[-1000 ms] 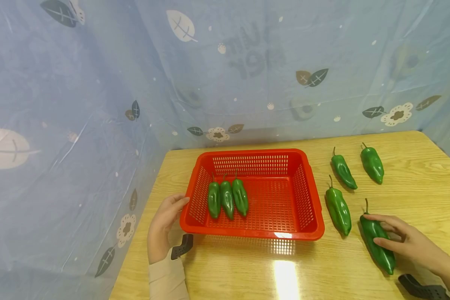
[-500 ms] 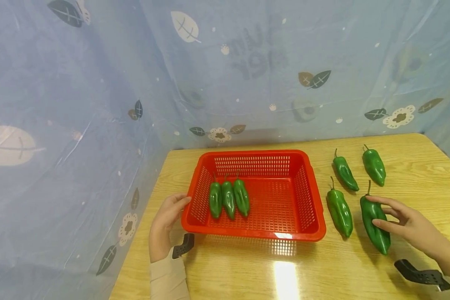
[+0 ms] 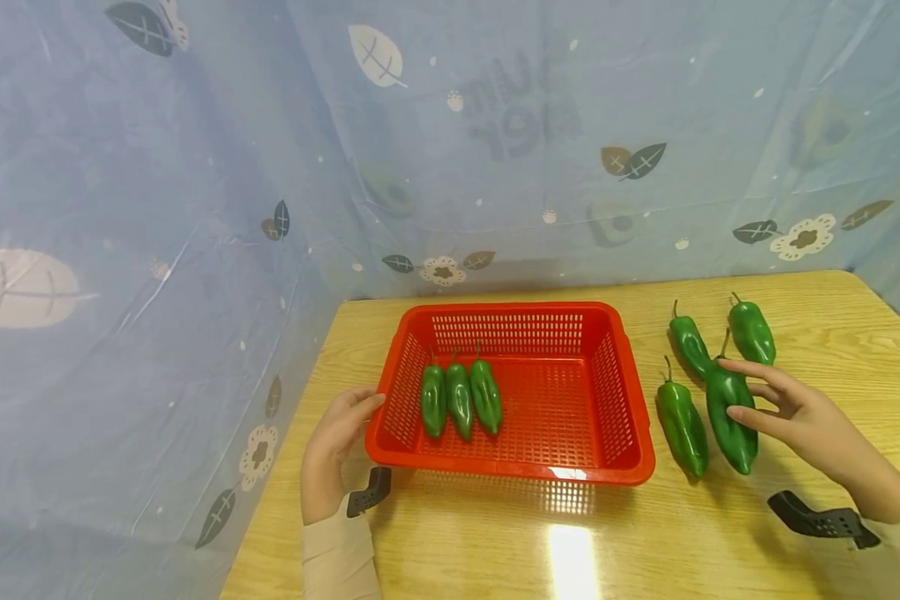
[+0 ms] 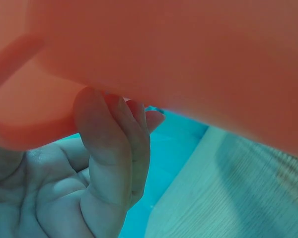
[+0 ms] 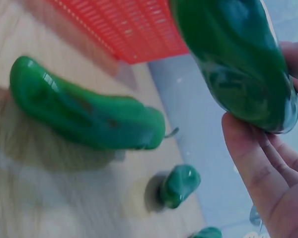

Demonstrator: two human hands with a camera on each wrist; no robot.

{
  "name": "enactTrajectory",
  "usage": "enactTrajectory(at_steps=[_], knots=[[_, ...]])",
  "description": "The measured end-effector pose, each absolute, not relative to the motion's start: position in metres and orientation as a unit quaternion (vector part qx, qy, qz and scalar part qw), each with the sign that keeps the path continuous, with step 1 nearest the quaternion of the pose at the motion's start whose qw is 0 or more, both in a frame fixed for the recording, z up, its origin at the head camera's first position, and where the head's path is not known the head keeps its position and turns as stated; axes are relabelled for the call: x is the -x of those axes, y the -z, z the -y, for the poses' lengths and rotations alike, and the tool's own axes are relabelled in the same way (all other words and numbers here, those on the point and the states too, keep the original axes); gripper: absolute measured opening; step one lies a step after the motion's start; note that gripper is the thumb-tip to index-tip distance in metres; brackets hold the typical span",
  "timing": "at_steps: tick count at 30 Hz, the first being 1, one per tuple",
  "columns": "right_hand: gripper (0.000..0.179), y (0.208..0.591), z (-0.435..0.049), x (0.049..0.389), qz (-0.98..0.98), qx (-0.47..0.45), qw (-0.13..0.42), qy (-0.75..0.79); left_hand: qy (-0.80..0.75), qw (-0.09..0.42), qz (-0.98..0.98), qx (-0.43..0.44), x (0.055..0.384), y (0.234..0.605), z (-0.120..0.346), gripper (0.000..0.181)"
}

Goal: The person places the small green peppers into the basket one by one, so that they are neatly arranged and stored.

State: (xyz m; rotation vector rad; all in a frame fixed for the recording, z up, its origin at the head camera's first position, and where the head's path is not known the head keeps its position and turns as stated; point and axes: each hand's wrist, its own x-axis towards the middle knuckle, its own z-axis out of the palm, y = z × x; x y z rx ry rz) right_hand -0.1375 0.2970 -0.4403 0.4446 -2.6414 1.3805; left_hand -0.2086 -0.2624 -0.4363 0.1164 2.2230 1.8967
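The right hand (image 3: 795, 412), grip part-closed, pinches a tapered green pepper (image 3: 729, 393) whose glossy skin might slip; the left hand (image 3: 342, 423) holds a rectangular red plastic basket (image 3: 510, 471).

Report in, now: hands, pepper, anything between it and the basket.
Right grip holds green pepper, clear of table. Left grip on left rim of red basket. One loose pepper lies between held pepper and basket.
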Motion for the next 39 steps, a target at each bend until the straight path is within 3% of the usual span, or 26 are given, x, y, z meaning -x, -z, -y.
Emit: enactTrajectory(at_steps=[39], knots=[[0.056, 0.373, -0.201, 0.196, 0.827, -0.236, 0.041, -0.509, -0.640, 0.104, -0.761, -0.021, 0.207, 0.436, 0.261, 0.037]])
